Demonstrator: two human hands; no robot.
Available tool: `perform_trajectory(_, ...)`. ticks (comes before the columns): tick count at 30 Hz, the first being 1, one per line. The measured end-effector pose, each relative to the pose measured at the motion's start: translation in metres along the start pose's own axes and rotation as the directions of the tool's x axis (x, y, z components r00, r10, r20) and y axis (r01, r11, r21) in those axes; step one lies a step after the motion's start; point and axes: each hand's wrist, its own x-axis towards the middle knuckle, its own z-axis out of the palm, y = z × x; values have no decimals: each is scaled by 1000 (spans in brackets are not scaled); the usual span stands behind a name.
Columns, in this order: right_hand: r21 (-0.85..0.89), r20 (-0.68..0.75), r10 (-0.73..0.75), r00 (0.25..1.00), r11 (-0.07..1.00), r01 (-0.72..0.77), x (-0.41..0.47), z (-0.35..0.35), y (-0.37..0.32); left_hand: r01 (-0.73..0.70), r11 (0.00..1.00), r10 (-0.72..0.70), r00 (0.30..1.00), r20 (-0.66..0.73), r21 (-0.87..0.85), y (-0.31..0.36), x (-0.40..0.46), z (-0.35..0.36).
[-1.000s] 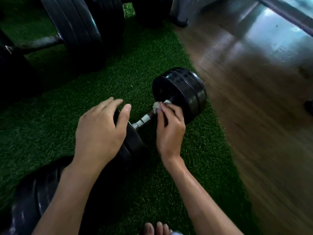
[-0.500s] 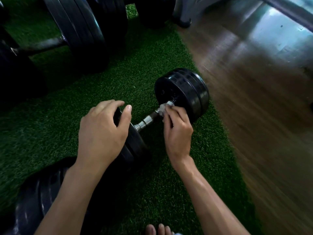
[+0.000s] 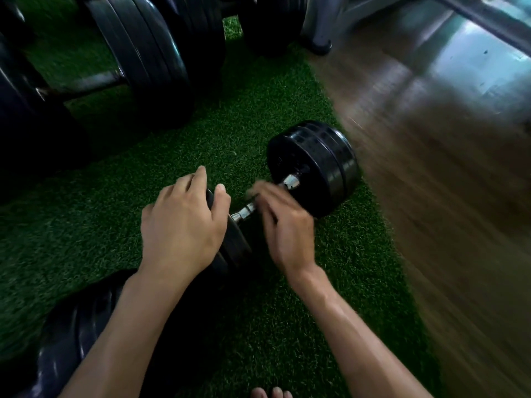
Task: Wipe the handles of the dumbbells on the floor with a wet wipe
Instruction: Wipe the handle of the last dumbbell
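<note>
A black dumbbell (image 3: 316,165) lies on the green turf, its chrome handle (image 3: 290,181) running from lower left to upper right. My left hand (image 3: 181,225) rests on top of the near weight plate, fingers draped over its edge. My right hand (image 3: 284,225) is blurred by motion at the middle of the handle, fingers curled around it. The wet wipe is hidden under those fingers; only a pale smear (image 3: 254,193) shows at their tips. The far end of the handle by the far plate is bare.
Larger black dumbbells (image 3: 143,61) stand on the turf (image 3: 258,93) at the back left. Another dark plate (image 3: 74,334) lies at lower left under my left forearm. Wooden floor (image 3: 445,196) runs along the right. My toes (image 3: 271,393) show at the bottom edge.
My right hand has slid down the handle from the far plate toward the near plate, uncovering the far end. My left hand has stayed on the near plate.
</note>
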Motion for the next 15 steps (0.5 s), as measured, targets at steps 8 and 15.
perform_trajectory(8,-53,-75,-25,997,998,21,20,-9,15,41,995,-31,994,107,-91,-12,30,-14)
perform_trajectory(15,43,-13,75,997,996,-75,20,-1,9,9,999,-8,1000,24,-51,-17,30,-14)
